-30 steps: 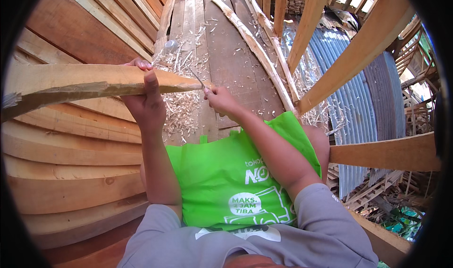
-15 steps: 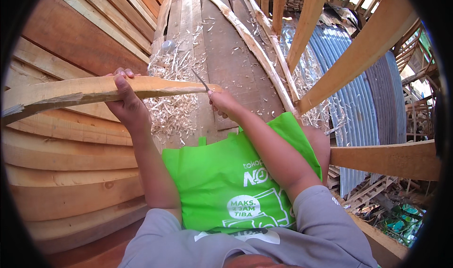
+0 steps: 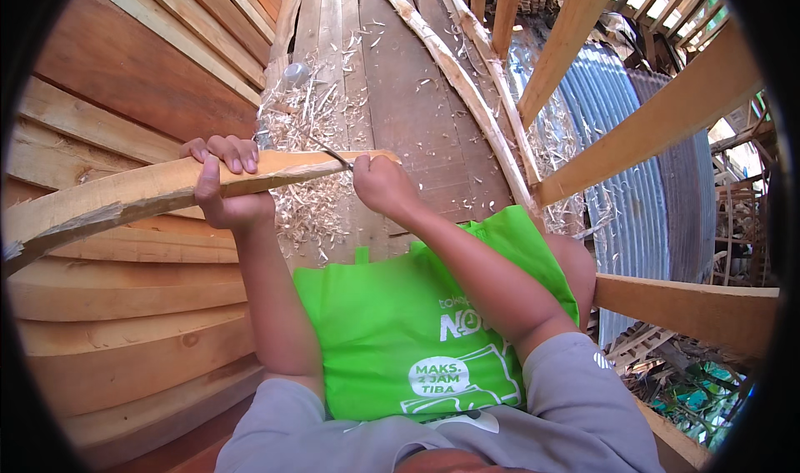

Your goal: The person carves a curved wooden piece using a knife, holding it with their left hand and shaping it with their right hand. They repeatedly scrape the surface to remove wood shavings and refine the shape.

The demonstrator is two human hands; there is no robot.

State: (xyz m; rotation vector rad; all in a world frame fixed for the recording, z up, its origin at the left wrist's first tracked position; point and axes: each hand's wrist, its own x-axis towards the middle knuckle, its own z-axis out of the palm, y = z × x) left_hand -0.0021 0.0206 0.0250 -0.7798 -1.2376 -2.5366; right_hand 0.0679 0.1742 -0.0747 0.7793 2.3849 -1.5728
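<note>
Shavings (image 3: 312,210) and plastic cup (image 3: 295,75) on plank floor (image 3: 408,81), two stripped poles (image 3: 467,81) beyond, green bag (image 3: 375,331) on lap, corrugated sheets (image 3: 625,115) right, left hand (image 3: 227,181) clamping curved timber (image 3: 154,188) over the shavings, right hand (image 3: 383,185) fisted round thin-bladed tool (image 3: 333,155) at its tapered end.

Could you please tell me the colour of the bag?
The bag is bright green with white print, clearest in the head view.

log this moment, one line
left grip on curved pale wooden plank | right grip on thin grey metal blade | blade near plank's tapered end | pale wood shavings on brown floorboards
</note>
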